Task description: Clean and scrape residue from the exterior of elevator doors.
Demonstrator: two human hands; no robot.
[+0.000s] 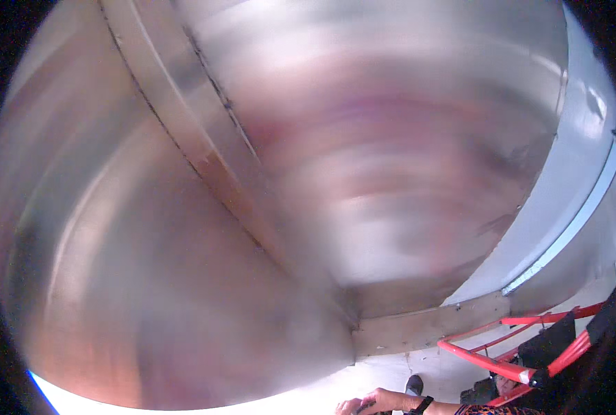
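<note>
My right hand (384,400) is at the bottom edge, its forearm coming in from the right with a dark wristband (424,404) and a patterned sleeve (491,409). Its fingers look curled together. A small dark patch shows among them, but whether it is a held object I cannot make out. Pale fingertips (348,407) stick out to the left, cut by the frame; whose hand they belong to is unclear. Beyond the hand stands a large brushed-metal wall of panels (238,311). I cannot pick out my left hand.
A metal strip (204,145) runs diagonally between the panels. At right are a pale blue-grey panel (564,166) and a red tubular frame (488,361) with black parts. A dark shoe (414,384) rests on the pale floor (384,373).
</note>
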